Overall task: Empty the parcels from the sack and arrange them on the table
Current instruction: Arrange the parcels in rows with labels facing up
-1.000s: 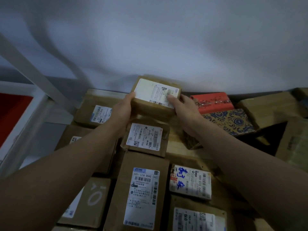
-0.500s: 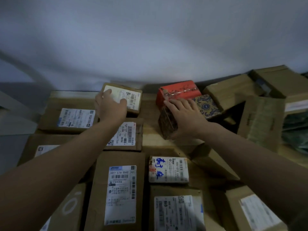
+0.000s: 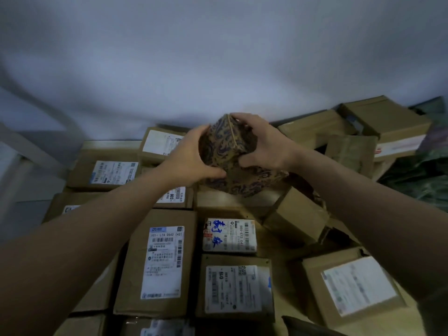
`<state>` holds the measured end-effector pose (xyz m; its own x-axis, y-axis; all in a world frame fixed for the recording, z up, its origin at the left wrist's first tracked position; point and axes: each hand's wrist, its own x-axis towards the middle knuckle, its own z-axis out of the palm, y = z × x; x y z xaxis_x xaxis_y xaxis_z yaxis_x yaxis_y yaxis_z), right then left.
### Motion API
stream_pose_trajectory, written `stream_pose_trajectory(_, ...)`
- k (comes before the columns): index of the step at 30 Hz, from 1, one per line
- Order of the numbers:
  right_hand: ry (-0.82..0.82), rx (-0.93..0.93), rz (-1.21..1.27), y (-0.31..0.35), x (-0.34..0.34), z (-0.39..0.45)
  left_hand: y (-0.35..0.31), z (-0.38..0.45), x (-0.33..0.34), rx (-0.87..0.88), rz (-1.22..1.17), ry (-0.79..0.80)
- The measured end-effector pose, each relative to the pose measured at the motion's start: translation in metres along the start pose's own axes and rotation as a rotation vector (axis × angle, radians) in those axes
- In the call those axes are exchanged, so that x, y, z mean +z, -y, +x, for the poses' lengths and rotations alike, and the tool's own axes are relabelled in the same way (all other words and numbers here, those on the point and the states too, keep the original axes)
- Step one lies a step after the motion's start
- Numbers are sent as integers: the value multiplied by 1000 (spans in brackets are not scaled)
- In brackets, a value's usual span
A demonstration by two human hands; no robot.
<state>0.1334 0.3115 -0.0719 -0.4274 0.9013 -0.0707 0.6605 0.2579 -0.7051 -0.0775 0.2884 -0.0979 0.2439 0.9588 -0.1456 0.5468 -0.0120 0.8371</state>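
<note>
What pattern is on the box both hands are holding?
The box has a gold-brown ground with blue swirling paisley-like print, seen in the head view.

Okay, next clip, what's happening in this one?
A person holds a brown-and-blue patterned box with both hands, left hand and right hand, tilted above a table near the wall. Labelled cardboard parcels lie in rows on the left; more boxes are heaped loosely on the right.

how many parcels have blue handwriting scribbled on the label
1: the small parcel with blue handwriting lies label-up in the middle of the table, nearer than the patterned box in both hands. Labels under the arms may be hidden.
</note>
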Motion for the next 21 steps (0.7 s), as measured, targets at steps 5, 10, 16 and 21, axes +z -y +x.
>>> stream_pose_trajectory(5,-426,138,143,-8,-18,-19,-8,-19,-31,-302,-235,-117)
stream_pose_trajectory(10,-473,330,369,-3,-10,-47,-8,-61,-18,-194,-273,-227)
stream_pose_trajectory(16,-136,598,980,3,-4,-75,-5,-98,-10,591,797,-373)
stream_pose_trajectory(21,26,575,920,-8,4,-83,1,-118,-16,654,818,-432)
